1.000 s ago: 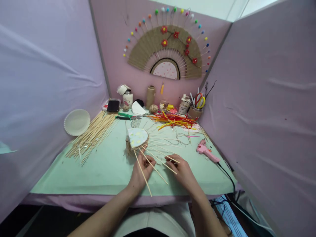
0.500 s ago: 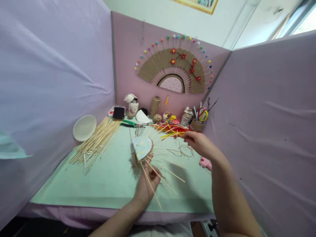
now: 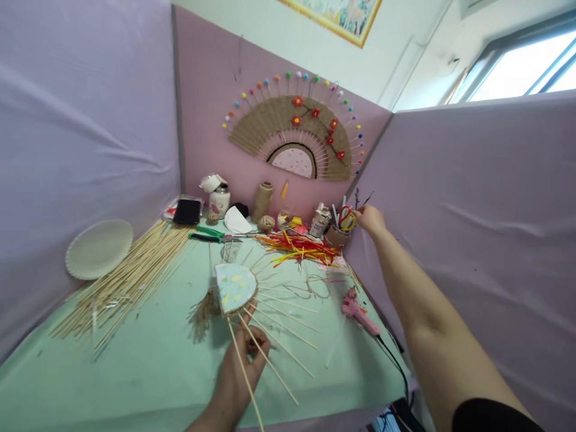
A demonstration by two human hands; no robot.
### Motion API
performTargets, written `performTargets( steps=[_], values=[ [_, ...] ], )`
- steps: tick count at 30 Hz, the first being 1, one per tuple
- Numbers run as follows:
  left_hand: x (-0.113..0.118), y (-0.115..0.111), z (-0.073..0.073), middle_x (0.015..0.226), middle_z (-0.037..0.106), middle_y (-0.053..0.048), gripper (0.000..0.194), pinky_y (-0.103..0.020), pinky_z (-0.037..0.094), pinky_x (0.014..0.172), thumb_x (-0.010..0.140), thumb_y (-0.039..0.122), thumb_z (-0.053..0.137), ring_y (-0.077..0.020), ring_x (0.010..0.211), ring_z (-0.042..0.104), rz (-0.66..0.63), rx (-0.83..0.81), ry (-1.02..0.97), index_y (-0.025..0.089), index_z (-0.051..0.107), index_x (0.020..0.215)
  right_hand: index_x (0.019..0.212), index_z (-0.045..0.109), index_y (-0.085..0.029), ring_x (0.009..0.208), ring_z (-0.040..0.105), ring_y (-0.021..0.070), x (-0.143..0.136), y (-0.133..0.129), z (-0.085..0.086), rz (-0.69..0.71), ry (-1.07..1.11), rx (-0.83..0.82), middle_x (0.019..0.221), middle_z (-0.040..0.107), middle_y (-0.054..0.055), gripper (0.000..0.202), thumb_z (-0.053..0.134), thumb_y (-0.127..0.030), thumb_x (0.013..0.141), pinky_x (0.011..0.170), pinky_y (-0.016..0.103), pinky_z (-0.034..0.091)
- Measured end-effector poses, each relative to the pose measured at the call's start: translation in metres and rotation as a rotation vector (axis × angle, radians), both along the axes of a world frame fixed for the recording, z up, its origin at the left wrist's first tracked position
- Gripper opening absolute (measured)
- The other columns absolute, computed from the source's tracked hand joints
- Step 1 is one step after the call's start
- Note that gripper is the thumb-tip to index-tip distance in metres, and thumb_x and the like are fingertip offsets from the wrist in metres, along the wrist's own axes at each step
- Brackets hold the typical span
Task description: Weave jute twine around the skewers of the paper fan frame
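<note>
My left hand [image 3: 247, 354] is closed on a small fan frame [image 3: 235, 287], a half-round patterned piece with thin wooden sticks radiating from its curved edge. The fingers are partly behind the sticks. At the back right, my right hand [image 3: 369, 218] reaches to the scissors [image 3: 347, 217] with red and yellow handles, its fingers closed at the yellow loop. Those scissors stand upright in a brown cup [image 3: 337, 237], blades hidden inside. Frayed twine [image 3: 203, 315] lies left of the frame.
A pink glue gun [image 3: 360, 313] with a black cord lies at right. Wooden sticks [image 3: 130, 276], a white plate [image 3: 99, 249] and green-handled pliers [image 3: 209, 233] are at left. Red and yellow strips [image 3: 299, 245] lie at the back, below a large decorated fan [image 3: 270, 117].
My right hand has moved away from the strips, back and right to the scissors in the cup. The left hand still holds the fan frame; the camera view has shifted right.
</note>
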State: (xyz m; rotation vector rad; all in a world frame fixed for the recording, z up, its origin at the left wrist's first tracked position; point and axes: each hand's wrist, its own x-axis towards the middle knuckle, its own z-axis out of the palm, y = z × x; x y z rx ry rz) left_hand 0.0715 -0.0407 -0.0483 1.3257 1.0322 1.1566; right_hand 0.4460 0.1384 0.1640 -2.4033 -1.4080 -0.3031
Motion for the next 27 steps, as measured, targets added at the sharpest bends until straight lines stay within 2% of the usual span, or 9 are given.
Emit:
performTargets(
  steps=[5,7,9,12,14,17,20,24,27],
  values=[
    [-0.001,-0.003,-0.004,0.078,0.061,0.0,0.059,-0.035,0.051,0.077,0.079,0.035,0.062,-0.0177,0.073,0.061,0.031,-0.015,0.02,0.021,0.046,0.134,0.098,0.071,-0.005,0.087,0.064,0.0264,0.009,0.045,-0.018,-0.084,0.033,0.034,0.1,0.068,0.025,0.032,0.06,-0.031,0.083,0.068,0.03,0.041],
    [-0.001,-0.004,-0.002,0.079,0.061,0.0,0.062,-0.035,0.05,0.079,0.08,0.035,0.06,-0.0174,0.074,0.06,0.028,-0.018,0.026,0.02,0.043,0.137,0.096,0.072,-0.007,0.083,0.064,0.0247,0.006,0.05,-0.02,-0.093,0.037,0.074,0.095,0.07,0.022,0.027,0.057,-0.026,0.083,0.066,0.03,0.04],
    [-0.001,-0.005,0.0,0.079,0.06,0.0,0.064,-0.034,0.05,0.078,0.08,0.034,0.06,-0.0168,0.073,0.06,0.023,-0.019,0.024,0.02,0.04,0.139,0.097,0.071,-0.008,0.081,0.062,0.0233,0.004,0.047,-0.012,-0.09,0.022,0.133,0.094,0.07,0.021,0.028,0.051,-0.024,0.086,0.065,0.029,0.037],
    [-0.001,-0.004,0.004,0.078,0.06,0.001,0.065,-0.034,0.05,0.077,0.08,0.033,0.059,-0.0158,0.071,0.058,0.017,-0.023,0.025,0.019,0.039,0.14,0.097,0.07,-0.009,0.077,0.056,0.02,0.0,0.025,0.01,-0.033,-0.036,0.281,0.093,0.069,0.018,0.031,0.045,-0.026,0.089,0.065,0.029,0.034],
    [-0.001,-0.004,0.005,0.079,0.06,0.001,0.064,-0.034,0.05,0.077,0.08,0.032,0.059,-0.0156,0.071,0.058,0.013,-0.021,0.027,0.02,0.04,0.139,0.09,0.071,-0.009,0.071,0.051,0.0169,-0.005,-0.003,0.023,0.048,-0.071,0.436,0.086,0.068,0.016,0.028,0.048,-0.026,0.088,0.065,0.029,0.032],
    [-0.001,-0.003,0.005,0.079,0.06,0.0,0.061,-0.034,0.05,0.075,0.078,0.031,0.061,-0.0156,0.071,0.058,0.009,-0.023,0.006,0.02,0.043,0.136,0.09,0.07,-0.01,0.068,0.049,0.0143,-0.025,-0.06,0.022,0.163,-0.057,0.65,0.083,0.067,0.012,0.026,0.053,-0.03,0.086,0.064,0.027,0.033],
    [-0.001,-0.003,0.005,0.078,0.06,0.0,0.06,-0.032,0.05,0.073,0.077,0.031,0.063,-0.0155,0.071,0.057,0.014,-0.018,-0.031,0.02,0.045,0.134,0.087,0.07,-0.011,0.065,0.05,0.0136,-0.06,-0.118,-0.014,0.247,0.056,0.737,0.077,0.065,0.008,0.024,0.056,-0.031,0.085,0.062,0.026,0.035],
    [-0.001,-0.004,0.007,0.078,0.058,0.001,0.063,-0.031,0.048,0.074,0.08,0.03,0.062,-0.0141,0.072,0.056,0.014,0.012,-0.09,0.02,0.038,0.138,0.084,0.068,-0.015,0.072,0.058,0.0168,-0.112,-0.173,-0.098,0.315,0.143,0.785,0.077,0.066,0.006,0.019,0.057,-0.031,0.087,0.068,0.028,0.043],
    [-0.001,-0.005,0.011,0.079,0.059,0.001,0.065,-0.03,0.046,0.076,0.08,0.028,0.062,-0.0132,0.072,0.056,0.033,0.039,-0.104,0.02,0.036,0.139,0.089,0.066,-0.019,0.078,0.063,0.0184,-0.142,-0.202,-0.158,0.45,0.133,0.858,0.082,0.068,0.005,0.01,0.056,-0.021,0.088,0.076,0.033,0.049]
  ],
)
